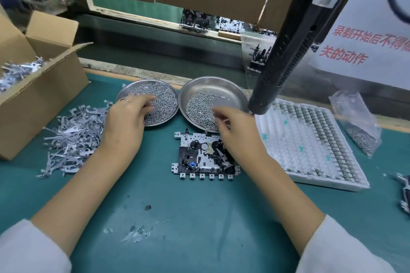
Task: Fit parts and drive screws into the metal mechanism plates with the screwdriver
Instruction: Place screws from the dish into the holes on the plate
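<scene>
Both hands pick screws: left hand [127, 115] fingers curl into the left dish [124, 93], right hand [233, 126] fingers pinch over the right dish [233, 88]. Better take one screw only, then bring it to the plate [199, 159].

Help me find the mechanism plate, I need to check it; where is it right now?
The mechanism plate lies flat on the green mat at centre, just in front of the right screw dish, partly under the right hand.

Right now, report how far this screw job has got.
Looks done: the mechanism plate on the mat already carries fitted parts. In hand: the left hand reaches into the left dish of screws, and the right hand reaches into the right dish. Left: the hanging screwdriver is untouched, so no screw is being driven yet.
</scene>
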Demonstrator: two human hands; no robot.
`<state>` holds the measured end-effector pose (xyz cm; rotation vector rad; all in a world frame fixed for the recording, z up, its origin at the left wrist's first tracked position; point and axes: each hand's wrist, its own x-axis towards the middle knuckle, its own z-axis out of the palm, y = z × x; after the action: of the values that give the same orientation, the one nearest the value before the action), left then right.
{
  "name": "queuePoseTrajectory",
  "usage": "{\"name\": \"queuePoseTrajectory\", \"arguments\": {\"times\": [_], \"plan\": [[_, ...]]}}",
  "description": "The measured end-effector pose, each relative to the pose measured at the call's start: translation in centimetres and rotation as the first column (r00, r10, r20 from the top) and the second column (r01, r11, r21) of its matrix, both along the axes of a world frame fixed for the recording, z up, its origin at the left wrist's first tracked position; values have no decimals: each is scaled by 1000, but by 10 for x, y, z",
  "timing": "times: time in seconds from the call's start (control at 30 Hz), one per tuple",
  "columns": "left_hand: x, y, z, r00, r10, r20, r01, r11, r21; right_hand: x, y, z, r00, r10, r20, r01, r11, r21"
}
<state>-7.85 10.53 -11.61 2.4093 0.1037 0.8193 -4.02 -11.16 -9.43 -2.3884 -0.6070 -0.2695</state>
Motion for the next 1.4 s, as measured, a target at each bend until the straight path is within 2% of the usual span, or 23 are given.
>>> {"name": "queuePoseTrajectory", "arguments": {"times": [0.13,0.37,0.43,0.53,0.6,0.87,1.03,1.1,1.23,1.4], "plan": [[-1,3,-3,1000,-18,17,17,999,48,16,9,-3,989,-44,-140,14,978,-209],[1,-1,-6,999,53,9,-54,995,88,24,8,-6,991,-100,-94,78,974,-213],[2,-2,-7,997,81,7,-81,994,78,23,5,-7,993,-92,-72,79,983,-165],[3,-5,-7,996,77,34,-78,997,27,21,2,-6,993,-109,-52,106,992,-71],[2,-6,-5,997,54,49,-54,999,-6,22,-1,-6,990,-119,-81,114,991,-68],[-4,-18,-4,996,-7,90,22,986,-165,29,-2,0,983,-116,-139,88,978,-191],[-8,-37,-4,993,-36,116,75,933,-352,28,-2,3,975,-121,-187,72,966,-247],[-10,-46,-5,989,-51,138,99,927,-363,30,1,4,967,-137,-215,71,955,-289],[-15,-59,-7,984,-88,152,131,945,-299,32,3,4,961,-157,-230,97,963,-251],[-17,-61,-8,981,-110,160,155,942,-299,29,1,3,963,-161,-215,160,987,-21]]}}
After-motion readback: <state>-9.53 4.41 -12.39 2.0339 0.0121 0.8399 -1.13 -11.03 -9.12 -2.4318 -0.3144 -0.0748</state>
